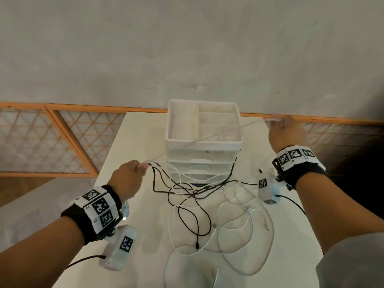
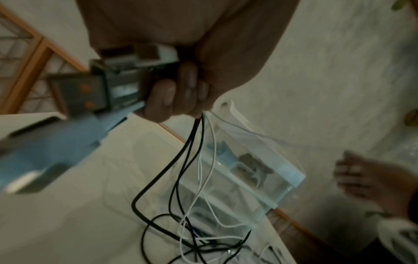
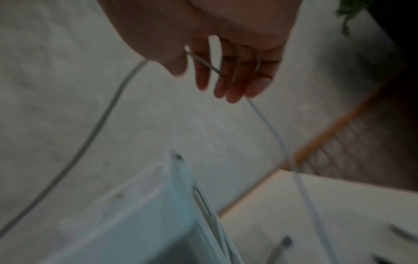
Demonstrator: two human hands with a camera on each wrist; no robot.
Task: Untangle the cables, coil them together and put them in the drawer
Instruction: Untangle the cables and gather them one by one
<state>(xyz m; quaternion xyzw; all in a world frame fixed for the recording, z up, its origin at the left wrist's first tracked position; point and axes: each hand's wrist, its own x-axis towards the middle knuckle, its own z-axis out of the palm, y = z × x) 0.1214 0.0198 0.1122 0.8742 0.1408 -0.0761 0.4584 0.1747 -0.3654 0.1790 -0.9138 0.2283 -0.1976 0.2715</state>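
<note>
My left hand (image 1: 143,166) is raised to the left of the white drawer unit (image 1: 199,161) and grips a bunch of black and white cables (image 2: 194,160) in its curled fingers (image 2: 181,96). From there one white cable (image 1: 207,138) stretches taut across the top tray to my right hand (image 1: 278,121), which is raised at the far right. In the right wrist view this cable (image 3: 267,121) is pinched between the nearly straight fingers (image 3: 221,78) and drops toward the table. The remaining cables lie tangled (image 1: 193,192) on the white table (image 1: 145,225). All drawers look closed.
The drawer unit (image 2: 271,178) stands at the table's far edge, with a compartment tray on top. Loose white loops (image 1: 245,225) spread over the near right of the table. A small black plug (image 1: 260,170) lies beside the unit. Orange-framed lattice panels (image 1: 62,142) stand behind.
</note>
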